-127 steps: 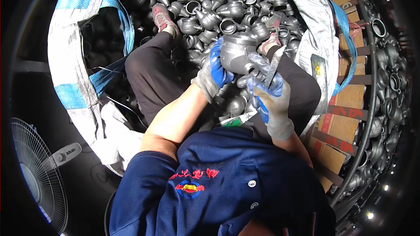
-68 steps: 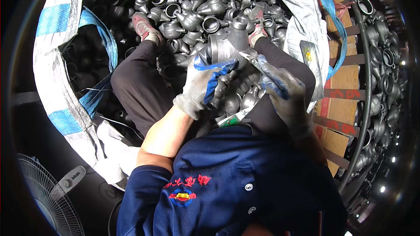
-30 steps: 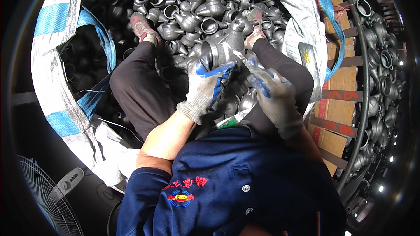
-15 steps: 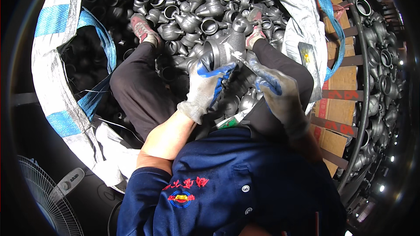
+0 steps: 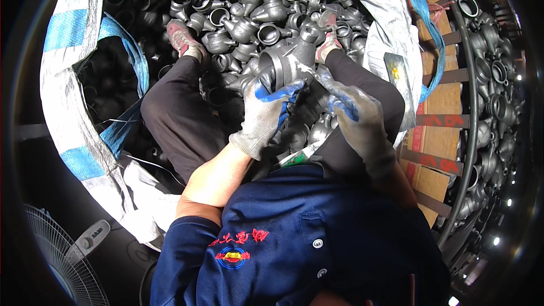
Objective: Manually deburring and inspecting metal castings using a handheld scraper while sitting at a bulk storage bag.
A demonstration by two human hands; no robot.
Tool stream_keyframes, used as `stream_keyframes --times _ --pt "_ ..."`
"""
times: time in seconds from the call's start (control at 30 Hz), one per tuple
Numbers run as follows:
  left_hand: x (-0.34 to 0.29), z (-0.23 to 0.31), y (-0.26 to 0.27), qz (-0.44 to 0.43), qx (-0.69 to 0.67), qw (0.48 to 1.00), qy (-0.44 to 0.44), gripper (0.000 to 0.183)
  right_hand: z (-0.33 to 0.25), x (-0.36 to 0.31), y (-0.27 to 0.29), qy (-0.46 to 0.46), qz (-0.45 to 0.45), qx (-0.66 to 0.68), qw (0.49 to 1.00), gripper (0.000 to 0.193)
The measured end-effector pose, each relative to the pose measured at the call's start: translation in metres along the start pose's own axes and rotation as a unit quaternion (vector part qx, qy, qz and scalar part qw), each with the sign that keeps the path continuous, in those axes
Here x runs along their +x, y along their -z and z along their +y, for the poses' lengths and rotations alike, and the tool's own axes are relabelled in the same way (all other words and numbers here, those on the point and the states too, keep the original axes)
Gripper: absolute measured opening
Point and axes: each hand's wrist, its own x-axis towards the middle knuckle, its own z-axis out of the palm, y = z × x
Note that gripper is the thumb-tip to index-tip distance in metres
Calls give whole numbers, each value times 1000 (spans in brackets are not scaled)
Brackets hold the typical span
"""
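Observation:
My left hand (image 5: 260, 114), in a grey glove with blue fingers, grips a dark grey metal casting (image 5: 292, 63) from below. The casting is hollow, with a wide ribbed round mouth toward the left and a narrower neck at its upper right. My right hand (image 5: 358, 112), gloved alike, is closed around a slim tool (image 5: 318, 77), whose tip meets the right side of the casting by a bright patch. The fingers hide most of the tool, so its exact kind cannot be told. Between my legs and around my shoes lie many similar castings (image 5: 243, 28).
A large white woven bag (image 5: 62, 96) with blue straps (image 5: 435, 39) surrounds me and the pile. On the right, cardboard sheets (image 5: 442, 136) line a metal-barred cage holding more castings (image 5: 493, 107). A fan (image 5: 62, 260) stands at the lower left.
My right hand and the slim tool have shifted slightly left along the casting. My left hand and the casting have hardly moved.

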Motion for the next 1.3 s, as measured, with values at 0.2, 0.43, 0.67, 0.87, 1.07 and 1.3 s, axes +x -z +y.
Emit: stream_keyframes --times 0.2,0.43,0.67,0.87,1.07,1.3 --pt "1 3 3 3 -18 999 35 17 5 -1 5 -18 -11 33 999 30" --pt "1 7 6 -14 -34 998 58 22 17 -3 23 28 -43 -88 995 30" --pt "1 9 5 -66 93 993 -20 27 18 2 27 -99 -88 120 984 38" --pt "-6 3 -2 -53 38 998 -14 21 19 13 -13 -251 73 415 871 75" --pt "-7 -3 -2 -23 197 977 -77 16 24 26 -51 -130 106 246 955 57" --pt "-6 7 9 -129 7 992 -3 27 36 25 -30 -209 18 446 870 38"
